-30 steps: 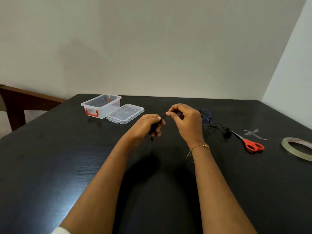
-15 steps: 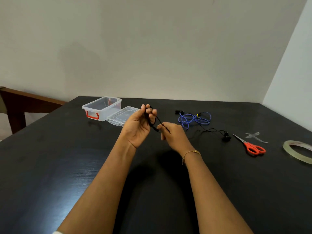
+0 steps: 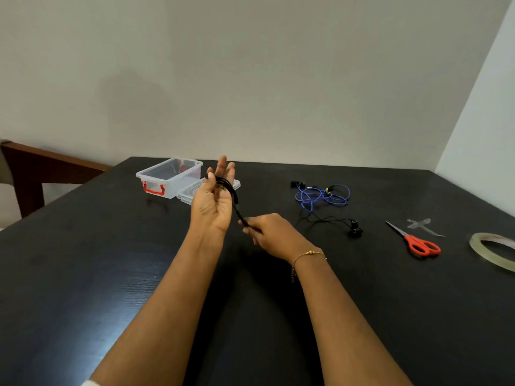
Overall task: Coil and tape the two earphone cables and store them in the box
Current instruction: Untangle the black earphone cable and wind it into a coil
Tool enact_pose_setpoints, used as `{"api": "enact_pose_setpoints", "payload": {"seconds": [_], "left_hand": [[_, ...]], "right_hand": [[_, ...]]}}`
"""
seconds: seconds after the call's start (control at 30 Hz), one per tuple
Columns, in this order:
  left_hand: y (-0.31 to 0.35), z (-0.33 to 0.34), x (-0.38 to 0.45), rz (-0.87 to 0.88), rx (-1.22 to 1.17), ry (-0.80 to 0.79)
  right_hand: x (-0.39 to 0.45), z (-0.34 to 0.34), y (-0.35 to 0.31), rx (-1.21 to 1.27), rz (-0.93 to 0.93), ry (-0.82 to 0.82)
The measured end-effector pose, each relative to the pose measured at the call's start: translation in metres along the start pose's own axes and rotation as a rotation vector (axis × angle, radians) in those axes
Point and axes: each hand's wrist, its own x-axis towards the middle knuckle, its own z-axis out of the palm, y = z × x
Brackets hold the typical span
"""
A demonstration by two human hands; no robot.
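Black earphone cable wound over the left hand and drawn taut by the right hand, above the dark bench.

Left hand is raised palm-up, fingers straight and close together, with the cable loops lying across them; its grip is wide. Right hand, lower and just beside it, pinches the cable in a narrow grip; the cable runs on to two black earbuds resting on the bench. Blue earphone cable lies in a loose tangle beyond the right hand. Clear box with red latch stands open at far left, its lid beside it. Orange-handled scissors, a cut tape strip and the tape roll lie at right.
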Motion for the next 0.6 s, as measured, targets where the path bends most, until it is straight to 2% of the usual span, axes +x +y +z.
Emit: {"api": "enact_pose_setpoints", "payload": {"seconds": [0.13,0.23,0.27,0.33,0.4,0.47,0.53,0.6], "left_hand": [[0.007,-0.001,0.004,0.022,-0.17,0.059],[0.007,0.002,0.001,0.026,-0.167,0.07],[0.006,0.002,0.001,0.037,-0.07,0.076],[0.003,0.001,0.0,0.083,0.275,0.071],[0.0,-0.004,0.0,0.187,0.789,0.024],[-0.004,-0.009,-0.003,0.238,1.205,-0.114],[-0.008,-0.009,-0.008,0.127,1.377,-0.255],[-0.01,-0.007,-0.014,-0.037,1.38,-0.32]], "right_hand": [[0.001,0.001,-0.006,-0.082,-0.06,-0.019],[0.0,0.001,-0.008,-0.078,-0.076,0.0],[-0.001,0.001,-0.009,-0.089,-0.086,0.04],[-0.001,-0.001,-0.007,-0.159,-0.103,0.18],[-0.001,-0.006,-0.005,-0.231,-0.126,0.358],[-0.001,-0.008,-0.001,-0.214,-0.162,0.493],[-0.002,-0.011,0.003,-0.164,-0.173,0.541],[-0.003,-0.014,0.008,-0.121,-0.161,0.549]]}}
